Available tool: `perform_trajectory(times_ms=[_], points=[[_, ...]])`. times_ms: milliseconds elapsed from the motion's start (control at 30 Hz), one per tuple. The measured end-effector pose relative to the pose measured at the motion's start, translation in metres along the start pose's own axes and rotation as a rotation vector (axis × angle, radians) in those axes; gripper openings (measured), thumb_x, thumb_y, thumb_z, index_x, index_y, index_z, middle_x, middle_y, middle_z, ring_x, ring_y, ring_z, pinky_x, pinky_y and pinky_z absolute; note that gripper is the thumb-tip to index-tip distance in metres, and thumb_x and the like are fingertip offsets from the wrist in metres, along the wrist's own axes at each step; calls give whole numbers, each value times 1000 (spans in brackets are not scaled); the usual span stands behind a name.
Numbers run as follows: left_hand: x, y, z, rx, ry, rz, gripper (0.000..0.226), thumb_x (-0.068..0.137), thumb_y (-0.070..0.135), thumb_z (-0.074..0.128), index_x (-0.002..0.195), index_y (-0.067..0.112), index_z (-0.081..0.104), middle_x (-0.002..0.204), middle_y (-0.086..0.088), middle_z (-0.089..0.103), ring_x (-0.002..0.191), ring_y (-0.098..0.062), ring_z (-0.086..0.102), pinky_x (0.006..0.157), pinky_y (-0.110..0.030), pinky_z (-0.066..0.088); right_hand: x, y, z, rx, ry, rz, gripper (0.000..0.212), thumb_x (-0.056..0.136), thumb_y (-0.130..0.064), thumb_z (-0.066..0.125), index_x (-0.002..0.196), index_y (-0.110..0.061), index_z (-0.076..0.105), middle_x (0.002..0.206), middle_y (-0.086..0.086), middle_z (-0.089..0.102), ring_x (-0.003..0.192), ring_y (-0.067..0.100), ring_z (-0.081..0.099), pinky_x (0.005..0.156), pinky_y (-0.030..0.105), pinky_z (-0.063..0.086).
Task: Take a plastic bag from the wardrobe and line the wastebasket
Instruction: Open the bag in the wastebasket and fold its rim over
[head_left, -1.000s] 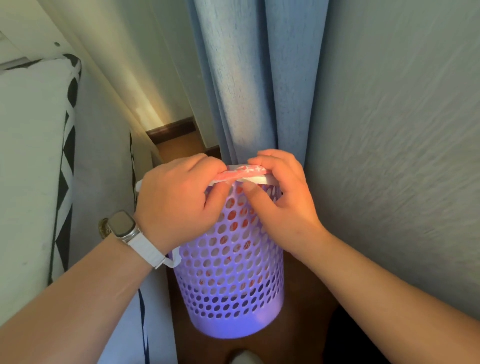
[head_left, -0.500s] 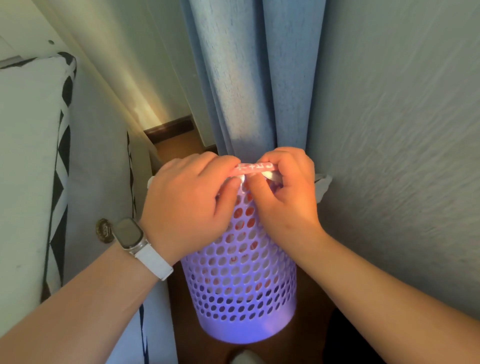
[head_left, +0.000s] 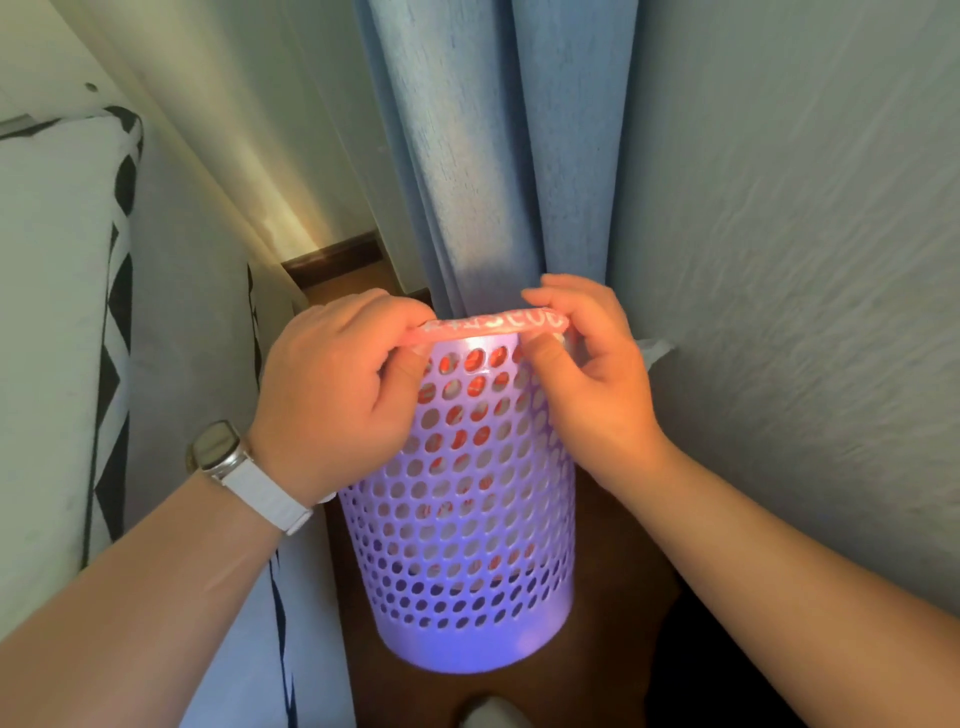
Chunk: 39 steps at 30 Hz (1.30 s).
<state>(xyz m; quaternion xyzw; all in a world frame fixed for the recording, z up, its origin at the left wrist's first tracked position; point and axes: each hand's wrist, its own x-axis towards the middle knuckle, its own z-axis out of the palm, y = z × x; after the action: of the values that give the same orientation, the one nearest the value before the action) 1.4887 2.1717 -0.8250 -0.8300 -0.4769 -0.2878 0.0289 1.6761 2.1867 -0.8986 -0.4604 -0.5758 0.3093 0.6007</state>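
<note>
A purple perforated wastebasket (head_left: 467, 530) stands on the brown floor in a narrow gap. A pink and white plastic bag (head_left: 493, 325) is folded over its near rim, and red bag material shows through the holes. My left hand (head_left: 337, 384), with a white watch on its wrist, pinches the bag edge at the rim's left. On the right side of the rim my right hand (head_left: 592, 374) pinches the same edge. A white bag corner (head_left: 655, 347) sticks out at the far right of the rim.
A white bed with black-patterned trim (head_left: 62, 312) runs along the left. A blue curtain (head_left: 498, 156) hangs right behind the basket, and a grey textured wall (head_left: 805, 260) closes the right side. Brown floor (head_left: 613, 675) shows around the base.
My two hands have moved apart along the rim, stretching the bag edge wider over it. The view has shifted slightly closer to the basket.
</note>
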Motion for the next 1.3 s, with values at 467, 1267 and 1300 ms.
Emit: perform_trajectory(times_ms=[467, 1267, 1300], points=[[0, 25, 6, 241, -23, 28, 35, 94, 28, 48, 124, 15, 63, 111, -4, 66, 98, -27, 60, 88, -42, 37, -2, -16, 7, -183, 91, -24, 10, 87, -30, 55, 91, -24, 62, 97, -4, 55, 101, 17, 51, 92, 35, 41], [5, 3, -2, -33, 112, -22, 17, 89, 18, 51, 86, 8, 64, 79, 8, 48, 74, -19, 46, 72, -44, 40, -1, -15, 0, -113, 79, -7, 33, 81, -40, 58, 106, -20, 64, 125, -1, 51, 124, 16, 47, 104, 38, 39], [5, 3, -1, -48, 115, -28, 16, 89, 18, 51, 86, 8, 64, 78, 8, 47, 73, -18, 46, 72, -44, 40, -1, -15, 0, -97, 88, -9, 29, 81, -38, 58, 105, -22, 63, 122, -2, 51, 121, 15, 48, 103, 34, 39]])
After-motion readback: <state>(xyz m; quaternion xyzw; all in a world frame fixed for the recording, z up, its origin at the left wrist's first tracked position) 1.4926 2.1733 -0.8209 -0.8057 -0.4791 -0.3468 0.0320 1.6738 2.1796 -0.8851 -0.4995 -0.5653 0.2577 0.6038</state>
